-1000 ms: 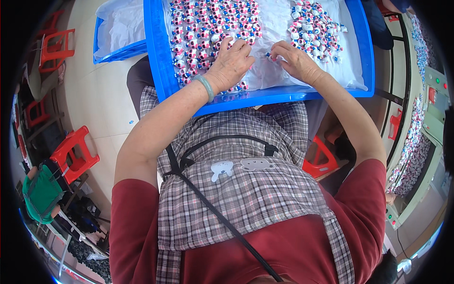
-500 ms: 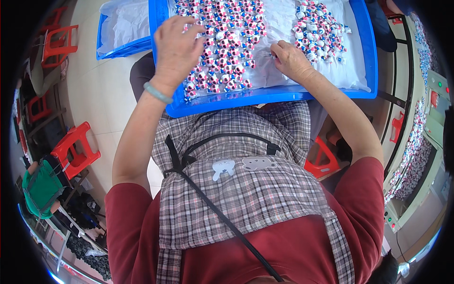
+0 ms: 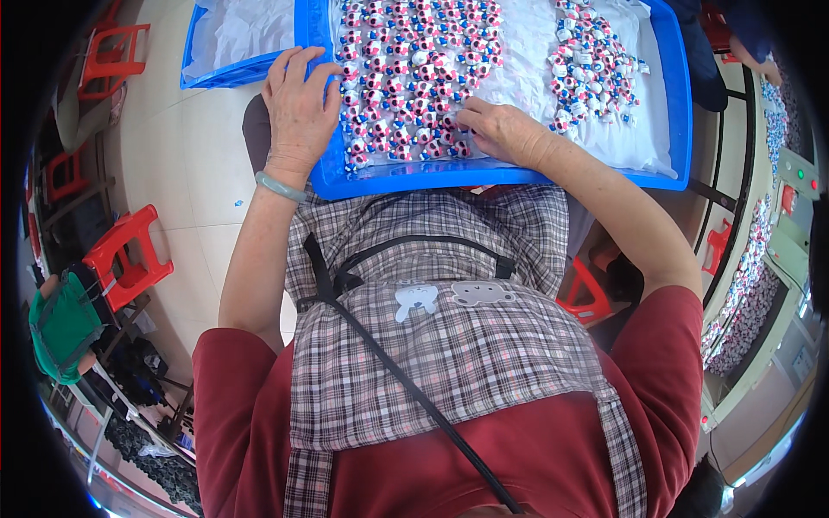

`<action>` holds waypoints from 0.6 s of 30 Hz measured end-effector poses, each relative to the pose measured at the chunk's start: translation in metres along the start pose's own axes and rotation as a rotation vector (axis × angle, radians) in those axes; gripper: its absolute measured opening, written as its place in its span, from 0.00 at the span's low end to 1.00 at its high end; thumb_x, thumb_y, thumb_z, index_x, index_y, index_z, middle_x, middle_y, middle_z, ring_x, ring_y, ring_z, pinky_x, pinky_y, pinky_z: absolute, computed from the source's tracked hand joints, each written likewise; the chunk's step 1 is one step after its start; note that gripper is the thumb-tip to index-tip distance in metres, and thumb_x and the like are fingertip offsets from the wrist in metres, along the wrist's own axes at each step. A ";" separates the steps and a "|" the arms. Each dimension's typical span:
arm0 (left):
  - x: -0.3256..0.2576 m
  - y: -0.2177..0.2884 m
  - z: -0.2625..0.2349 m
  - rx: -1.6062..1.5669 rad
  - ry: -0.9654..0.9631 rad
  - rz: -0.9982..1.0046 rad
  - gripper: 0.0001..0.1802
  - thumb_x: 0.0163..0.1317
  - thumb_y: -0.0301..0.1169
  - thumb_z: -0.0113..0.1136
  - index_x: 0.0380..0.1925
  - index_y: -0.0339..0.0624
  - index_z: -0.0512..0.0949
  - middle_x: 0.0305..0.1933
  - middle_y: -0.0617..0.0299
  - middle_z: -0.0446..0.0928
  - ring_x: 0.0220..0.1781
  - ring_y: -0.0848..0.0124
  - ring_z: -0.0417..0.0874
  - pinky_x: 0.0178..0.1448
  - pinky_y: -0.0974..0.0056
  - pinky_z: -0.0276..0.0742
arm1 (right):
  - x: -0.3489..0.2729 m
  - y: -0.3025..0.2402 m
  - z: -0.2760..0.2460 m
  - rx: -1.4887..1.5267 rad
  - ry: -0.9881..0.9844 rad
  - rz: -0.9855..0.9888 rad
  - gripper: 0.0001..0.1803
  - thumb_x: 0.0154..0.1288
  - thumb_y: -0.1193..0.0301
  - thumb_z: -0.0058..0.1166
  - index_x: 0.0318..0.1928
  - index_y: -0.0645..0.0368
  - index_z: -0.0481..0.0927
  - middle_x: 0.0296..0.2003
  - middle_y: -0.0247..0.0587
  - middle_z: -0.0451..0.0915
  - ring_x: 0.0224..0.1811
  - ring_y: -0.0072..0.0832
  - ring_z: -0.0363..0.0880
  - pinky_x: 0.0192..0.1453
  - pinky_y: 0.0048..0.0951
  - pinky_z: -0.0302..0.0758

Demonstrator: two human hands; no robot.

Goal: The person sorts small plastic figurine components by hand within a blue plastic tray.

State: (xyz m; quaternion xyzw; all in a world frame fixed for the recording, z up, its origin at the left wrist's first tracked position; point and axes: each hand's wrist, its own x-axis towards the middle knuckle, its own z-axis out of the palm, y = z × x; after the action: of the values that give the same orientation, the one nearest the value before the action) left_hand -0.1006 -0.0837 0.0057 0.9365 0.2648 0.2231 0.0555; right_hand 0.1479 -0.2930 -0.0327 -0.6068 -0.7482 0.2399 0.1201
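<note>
Okay, clock read from picture center, 12 dead ahead: nearest in, plaid apron [image 3: 432, 363] filled 6 o'clock over a maroon shirt [image 3: 639, 371], black strap [image 3: 432, 413] running across it diagonally, white and gray animal patches [image 3: 482, 294] on the bib. Red stool [image 3: 587, 293] sat at 3, partly behind the person. Left hand [image 3: 302, 112] was at 11, palm down at the blue tray's left wall, fingers spread and loosely bent; contact with the wall unclear. Pale green bangle [image 3: 281, 187] on that wrist. Right hand [image 3: 505, 129] was at 1, thumb and fingers drawn in, tips at the right edge of the rows; couldn't make out whether they pinched a figure. Blue tray [image 3: 389, 183] spanned 11 to 2, white liner [image 3: 528, 60] inside. Small white-pink-blue figures [image 3: 420, 78] stood packed in rows at 12, left part of tray; loose heap [image 3: 591, 65] of similar ones lay toward 1:30, bare liner between. Second blue tray [image 3: 237, 73], also lined white, was at 11, just beyond the left hand. Farther out: red stool [image 3: 129, 259] at 9, another person's hand [image 3: 767, 71] at 2, pale green machine panel [image 3: 799, 177] with lit buttons toward 3.
</note>
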 end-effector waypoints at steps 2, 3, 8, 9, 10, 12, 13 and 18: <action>-0.001 -0.002 0.002 -0.011 -0.004 -0.008 0.09 0.59 0.28 0.64 0.40 0.51 0.85 0.60 0.64 0.77 0.69 0.57 0.70 0.69 0.47 0.65 | 0.001 0.001 0.003 0.010 -0.015 0.007 0.19 0.59 0.77 0.58 0.52 0.58 0.74 0.45 0.49 0.76 0.39 0.50 0.85 0.44 0.44 0.84; -0.001 -0.002 0.002 -0.013 0.005 -0.001 0.09 0.59 0.28 0.64 0.39 0.51 0.85 0.60 0.63 0.77 0.69 0.57 0.70 0.69 0.47 0.65 | -0.001 -0.001 0.002 0.016 -0.004 0.028 0.18 0.59 0.77 0.58 0.52 0.59 0.74 0.45 0.49 0.76 0.39 0.50 0.85 0.45 0.43 0.84; -0.002 0.000 0.003 -0.025 0.025 0.012 0.08 0.59 0.27 0.64 0.39 0.50 0.85 0.59 0.64 0.77 0.69 0.57 0.70 0.68 0.47 0.66 | -0.005 0.006 0.010 0.022 0.041 0.087 0.16 0.60 0.78 0.58 0.49 0.61 0.76 0.45 0.50 0.76 0.40 0.50 0.85 0.46 0.43 0.84; -0.001 0.000 0.003 -0.030 0.020 0.005 0.08 0.59 0.27 0.64 0.39 0.50 0.85 0.59 0.65 0.77 0.69 0.57 0.70 0.67 0.47 0.67 | -0.005 0.007 0.010 0.050 0.043 0.091 0.14 0.60 0.78 0.59 0.48 0.60 0.77 0.43 0.49 0.77 0.40 0.49 0.85 0.46 0.43 0.84; -0.001 0.000 0.004 -0.037 0.015 -0.002 0.08 0.59 0.27 0.64 0.39 0.50 0.85 0.59 0.65 0.77 0.69 0.57 0.70 0.67 0.47 0.67 | -0.007 0.009 0.010 0.077 0.045 0.097 0.13 0.59 0.77 0.60 0.46 0.60 0.78 0.42 0.48 0.77 0.40 0.49 0.85 0.46 0.43 0.84; -0.001 -0.001 0.003 -0.038 0.023 0.001 0.08 0.59 0.27 0.63 0.38 0.50 0.85 0.59 0.65 0.77 0.69 0.57 0.70 0.67 0.47 0.68 | -0.008 0.012 0.008 0.127 0.057 0.105 0.10 0.59 0.78 0.61 0.42 0.61 0.78 0.40 0.47 0.79 0.40 0.45 0.85 0.44 0.40 0.83; -0.001 -0.001 0.003 -0.030 0.028 0.002 0.08 0.59 0.27 0.63 0.38 0.50 0.85 0.59 0.66 0.77 0.69 0.57 0.70 0.66 0.48 0.68 | -0.010 0.012 0.004 0.182 0.071 0.106 0.08 0.59 0.80 0.62 0.39 0.62 0.78 0.39 0.45 0.80 0.39 0.42 0.85 0.43 0.37 0.83; 0.000 0.000 -0.002 -0.038 -0.009 -0.002 0.08 0.62 0.26 0.61 0.41 0.47 0.84 0.61 0.62 0.77 0.69 0.53 0.69 0.71 0.49 0.66 | -0.047 0.054 -0.052 0.153 0.284 0.266 0.09 0.61 0.80 0.62 0.43 0.62 0.81 0.41 0.43 0.83 0.39 0.37 0.86 0.44 0.32 0.83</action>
State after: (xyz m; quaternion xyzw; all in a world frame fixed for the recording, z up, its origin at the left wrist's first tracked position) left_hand -0.1011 -0.0840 0.0073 0.9360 0.2613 0.2238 0.0747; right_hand 0.2297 -0.3197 -0.0107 -0.7169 -0.6167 0.2220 0.2376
